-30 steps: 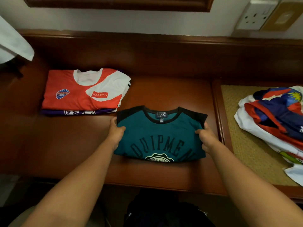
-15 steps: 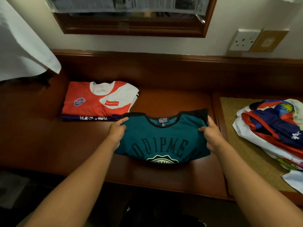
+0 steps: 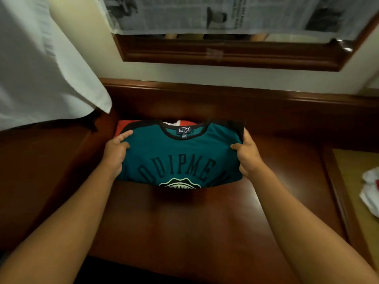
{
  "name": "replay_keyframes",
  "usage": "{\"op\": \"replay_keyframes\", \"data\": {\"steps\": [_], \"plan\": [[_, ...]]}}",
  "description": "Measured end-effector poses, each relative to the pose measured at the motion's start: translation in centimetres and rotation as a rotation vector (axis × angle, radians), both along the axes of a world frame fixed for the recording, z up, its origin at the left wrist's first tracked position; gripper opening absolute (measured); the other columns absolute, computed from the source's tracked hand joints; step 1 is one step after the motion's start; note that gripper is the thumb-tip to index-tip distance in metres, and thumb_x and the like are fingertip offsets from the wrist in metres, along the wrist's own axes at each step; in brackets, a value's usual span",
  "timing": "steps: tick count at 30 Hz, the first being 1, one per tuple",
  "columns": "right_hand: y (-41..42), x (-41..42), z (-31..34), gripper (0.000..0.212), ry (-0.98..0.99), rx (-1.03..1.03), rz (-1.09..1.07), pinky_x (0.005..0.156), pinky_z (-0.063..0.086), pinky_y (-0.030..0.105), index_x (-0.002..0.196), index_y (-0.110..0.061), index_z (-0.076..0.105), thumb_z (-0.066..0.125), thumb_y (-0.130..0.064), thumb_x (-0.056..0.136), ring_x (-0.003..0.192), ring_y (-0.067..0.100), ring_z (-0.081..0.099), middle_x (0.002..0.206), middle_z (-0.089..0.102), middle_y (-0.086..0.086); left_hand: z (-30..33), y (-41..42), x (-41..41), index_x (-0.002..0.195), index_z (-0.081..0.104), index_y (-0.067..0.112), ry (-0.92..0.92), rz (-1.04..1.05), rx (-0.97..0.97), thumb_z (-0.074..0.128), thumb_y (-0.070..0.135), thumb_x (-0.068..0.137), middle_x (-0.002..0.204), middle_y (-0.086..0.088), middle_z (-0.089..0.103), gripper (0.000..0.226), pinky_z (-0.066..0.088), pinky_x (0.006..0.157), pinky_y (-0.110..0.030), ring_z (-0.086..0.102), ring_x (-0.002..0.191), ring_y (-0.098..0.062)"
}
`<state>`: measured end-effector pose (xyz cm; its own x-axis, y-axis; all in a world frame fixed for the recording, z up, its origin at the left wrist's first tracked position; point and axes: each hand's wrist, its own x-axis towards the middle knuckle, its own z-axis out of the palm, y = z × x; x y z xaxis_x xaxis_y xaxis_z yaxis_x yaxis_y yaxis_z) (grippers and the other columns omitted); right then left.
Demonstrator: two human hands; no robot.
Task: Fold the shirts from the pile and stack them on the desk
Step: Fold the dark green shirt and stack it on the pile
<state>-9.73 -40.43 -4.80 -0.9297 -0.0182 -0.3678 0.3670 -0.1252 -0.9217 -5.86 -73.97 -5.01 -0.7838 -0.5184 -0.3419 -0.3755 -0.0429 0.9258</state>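
Note:
A folded teal shirt (image 3: pixel 180 156) with a black collar and dark lettering is held up off the dark wooden desk (image 3: pixel 184 222). My left hand (image 3: pixel 114 152) grips its left edge and my right hand (image 3: pixel 247 156) grips its right edge. The shirt hangs over the stack of folded shirts, of which only a strip of the red and white top shirt (image 3: pixel 123 126) shows behind it. At the far right edge lies part of the unfolded pile (image 3: pixel 371 189), mostly out of frame.
A white cloth (image 3: pixel 41 64) hangs at the upper left over the desk's corner. A wood-framed mirror (image 3: pixel 225 52) covered with newspaper is on the wall behind. A woven mat (image 3: pixel 359 171) lies under the pile at the right.
Both hands have lifted the teal shirt from the desk's middle and carried it left, over the red and white stack. The view has swung left, so the pile has slid to the frame's edge.

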Motion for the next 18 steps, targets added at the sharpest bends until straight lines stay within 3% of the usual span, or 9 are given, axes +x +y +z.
{"op": "replay_keyframes", "data": {"steps": [2, 6, 8, 11, 13, 14, 16, 18], "plan": [[-3.8, -1.9, -0.9, 0.060, -0.001, 0.014, 0.016, 0.081, 0.049, 0.025, 0.145, -0.030, 0.037, 0.035, 0.007, 0.097, 0.112, 0.010, 0.055, 0.135, 0.052, -0.006, -0.3, -3.3, -1.5, 0.132, 0.056, 0.015, -0.017, 0.029, -0.006, 0.035, -0.009, 0.091, 0.123, -0.006, 0.057, 0.051, 0.049, 0.091, -0.034, 0.057, 0.109, -0.024], [-9.5, -4.9, -2.9, 0.062, -0.016, 0.055, 0.021, 0.095, 0.048, 0.035, 0.145, -0.031, 0.036, 0.036, 0.006, 0.096, 0.122, 0.017, 0.051, 0.141, 0.048, -0.004, -2.1, -9.0, -4.7, 0.129, 0.059, 0.020, -0.076, 0.026, -0.080, 0.036, -0.008, 0.091, 0.126, -0.008, 0.058, 0.052, 0.053, 0.087, -0.036, 0.061, 0.105, -0.024], [-11.5, -6.0, -3.7, 0.062, -0.017, 0.070, 0.027, 0.099, 0.047, 0.037, 0.145, -0.029, 0.038, 0.035, 0.008, 0.095, 0.123, 0.018, 0.051, 0.141, 0.049, -0.002, -3.2, -10.8, -6.0, 0.130, 0.058, 0.021, -0.092, 0.020, -0.126, 0.036, -0.008, 0.091, 0.124, -0.007, 0.060, 0.053, 0.054, 0.088, -0.038, 0.062, 0.093, -0.019], [-13.5, -7.4, -4.6, 0.062, -0.022, 0.068, 0.008, 0.099, 0.048, 0.038, 0.143, -0.028, 0.040, 0.035, 0.010, 0.095, 0.121, 0.018, 0.051, 0.138, 0.050, -0.001, -4.8, -11.9, -7.5, 0.134, 0.054, 0.021, -0.089, -0.011, -0.204, 0.035, -0.007, 0.092, 0.119, -0.003, 0.058, 0.054, 0.052, 0.072, -0.028, 0.059, 0.079, -0.011], [-14.1, -8.0, -5.4, 0.062, -0.034, 0.074, -0.025, 0.092, 0.050, 0.033, 0.143, -0.028, 0.041, 0.034, 0.010, 0.094, 0.119, 0.017, 0.052, 0.135, 0.051, -0.002, -5.8, -12.1, -8.4, 0.137, 0.051, 0.020, -0.086, -0.066, -0.249, 0.034, -0.008, 0.092, 0.125, -0.003, 0.054, 0.056, 0.052, 0.073, -0.024, 0.060, 0.089, -0.013], [-14.1, -8.2, -5.9, 0.062, -0.047, 0.085, -0.042, 0.091, 0.050, 0.032, 0.143, -0.027, 0.041, 0.034, 0.011, 0.094, 0.118, 0.016, 0.052, 0.135, 0.051, -0.002, -6.4, -12.2, -8.8, 0.139, 0.049, 0.020, -0.082, -0.098, -0.274, 0.034, -0.009, 0.091, 0.133, -0.005, 0.051, 0.058, 0.053, 0.082, -0.027, 0.060, 0.102, -0.018], [-13.9, -8.2, -7.2, 0.061, -0.081, 0.119, -0.057, 0.098, 0.048, 0.038, 0.142, -0.028, 0.041, 0.035, 0.009, 0.094, 0.121, 0.018, 0.051, 0.138, 0.049, -0.002, -7.6, -12.4, -9.5, 0.140, 0.047, 0.019, -0.098, -0.161, -0.350, 0.033, -0.010, 0.089, 0.147, -0.010, 0.039, 0.060, 0.044, 0.104, -0.038, 0.047, 0.127, -0.027], [-13.2, -7.8, -8.6, 0.057, -0.130, 0.153, -0.064, 0.102, 0.046, 0.047, 0.140, -0.031, 0.042, 0.037, 0.005, 0.096, 0.123, 0.021, 0.050, 0.138, 0.049, -0.001, -8.8, -12.5, -9.9, 0.142, 0.044, 0.017, -0.136, -0.216, -0.418, 0.032, -0.011, 0.089, 0.152, -0.012, 0.030, 0.062, 0.034, 0.113, -0.042, 0.036, 0.136, -0.029]]}}
